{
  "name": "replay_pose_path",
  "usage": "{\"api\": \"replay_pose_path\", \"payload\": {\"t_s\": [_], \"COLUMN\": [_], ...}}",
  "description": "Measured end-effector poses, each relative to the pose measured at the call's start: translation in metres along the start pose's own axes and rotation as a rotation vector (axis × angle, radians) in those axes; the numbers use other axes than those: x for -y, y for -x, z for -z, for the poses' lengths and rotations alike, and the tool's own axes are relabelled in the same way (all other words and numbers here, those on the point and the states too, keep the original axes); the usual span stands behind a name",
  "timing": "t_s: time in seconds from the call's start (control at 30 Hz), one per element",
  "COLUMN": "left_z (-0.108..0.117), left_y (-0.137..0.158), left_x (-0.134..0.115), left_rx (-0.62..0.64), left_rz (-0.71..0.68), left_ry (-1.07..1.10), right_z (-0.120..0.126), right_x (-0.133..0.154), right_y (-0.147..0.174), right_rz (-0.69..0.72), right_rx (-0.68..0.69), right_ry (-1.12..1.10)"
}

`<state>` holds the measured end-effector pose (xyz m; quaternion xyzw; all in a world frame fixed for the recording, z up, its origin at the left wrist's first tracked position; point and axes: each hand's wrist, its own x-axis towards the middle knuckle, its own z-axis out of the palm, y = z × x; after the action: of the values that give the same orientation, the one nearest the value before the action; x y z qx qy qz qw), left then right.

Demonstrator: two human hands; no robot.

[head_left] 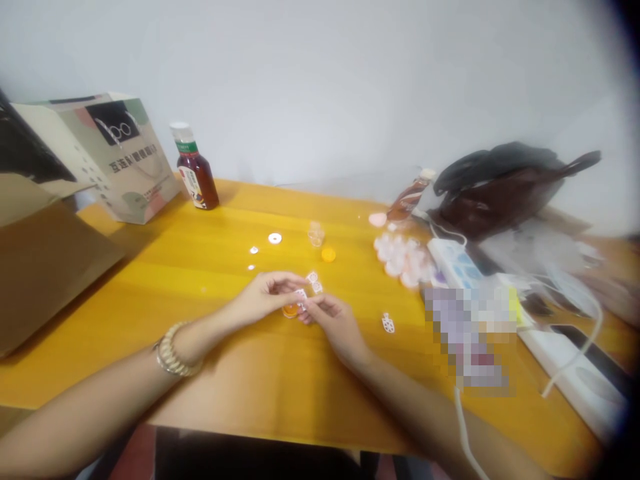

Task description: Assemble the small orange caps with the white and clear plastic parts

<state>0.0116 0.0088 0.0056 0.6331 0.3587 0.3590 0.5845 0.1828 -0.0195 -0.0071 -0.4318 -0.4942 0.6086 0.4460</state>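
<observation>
At the middle of the table my left hand (pixel 267 293) and my right hand (pixel 337 327) meet, fingertips closed on a small white patterned piece (pixel 301 298). Its exact kind is too blurred to tell. An orange round item (pixel 290 311) shows just below the left fingers; whether it is held or lies on the table I cannot tell. Right behind the fingers lies another white cut-out piece (pixel 314 283) with round shapes. A yellow disc (pixel 329 254) and a small clear cup (pixel 316 235) sit farther back. To the right lies a white cut-out piece (pixel 388 323).
White discs (pixel 275 238) lie left of centre. A cluster of pale round containers (pixel 404 259), a power strip (pixel 456 263), cables and a dark bag (pixel 495 193) crowd the right. A dark red drink bottle (pixel 197 170), paper bag (pixel 123 160) and cardboard box (pixel 50 267) stand left.
</observation>
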Motion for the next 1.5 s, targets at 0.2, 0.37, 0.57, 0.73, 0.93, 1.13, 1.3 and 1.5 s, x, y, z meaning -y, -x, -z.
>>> {"api": "replay_pose_path", "payload": {"t_s": [0.2,0.37,0.57,0.73,0.93,1.13,1.3,1.5], "left_z": [-0.007,0.008,0.018,0.015,0.012,0.009,0.01,0.008], "left_y": [0.001,0.003,0.006,0.006,0.005,0.006,0.005,0.005], "left_x": [-0.004,-0.016,-0.019,-0.015,-0.015,-0.009,0.0,-0.001], "left_rx": [-0.095,-0.023,0.067,0.096,0.1,0.08,0.057,0.065], "left_rz": [-0.054,-0.13,-0.193,-0.219,-0.268,-0.28,-0.276,-0.288], "left_ry": [-0.052,-0.325,-0.608,-0.666,-0.699,-0.714,-0.653,-0.64], "right_z": [-0.001,0.006,0.008,0.006,0.008,0.008,0.008,0.007], "right_x": [0.003,-0.003,-0.018,-0.021,-0.022,-0.023,-0.023,-0.023], "right_y": [-0.002,-0.005,-0.012,-0.013,-0.014,-0.014,-0.015,-0.02], "right_rz": [0.087,0.348,0.429,0.436,0.428,0.429,0.427,0.443], "right_rx": [0.005,-0.033,0.091,0.111,0.107,0.105,0.094,0.11], "right_ry": [0.143,0.503,0.673,0.646,0.649,0.643,0.628,0.653]}}
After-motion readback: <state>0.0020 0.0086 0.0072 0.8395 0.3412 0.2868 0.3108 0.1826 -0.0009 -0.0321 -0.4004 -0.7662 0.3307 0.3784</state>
